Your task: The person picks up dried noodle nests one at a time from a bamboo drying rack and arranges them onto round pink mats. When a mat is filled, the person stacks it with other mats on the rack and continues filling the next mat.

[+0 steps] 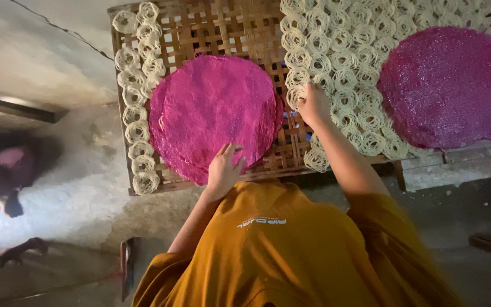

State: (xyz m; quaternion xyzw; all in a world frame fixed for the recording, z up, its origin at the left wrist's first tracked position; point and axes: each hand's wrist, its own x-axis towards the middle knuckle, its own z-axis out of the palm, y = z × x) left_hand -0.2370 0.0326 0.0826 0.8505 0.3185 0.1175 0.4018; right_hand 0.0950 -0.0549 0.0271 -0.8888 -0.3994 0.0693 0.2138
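A stack of bright pink round sheets (211, 108) lies on a woven bamboo tray (200, 28). My left hand (224, 170) rests on the stack's near edge with its fingers spread. Pale coiled noodle rounds (134, 113) line the tray's left side. A second tray to the right is covered with more noodle coils (342, 62) and carries a darker magenta round sheet (447, 85). My right hand (313, 105) reaches to the left edge of those coils, with its fingers curled on one coil (295, 95).
My orange shirt (291, 250) fills the lower middle. Another person in dark clothes (7, 176) crouches at the left on a pale concrete floor (75, 199), and a foot (24, 247) shows lower left. A wooden edge (461, 162) runs under the right tray.
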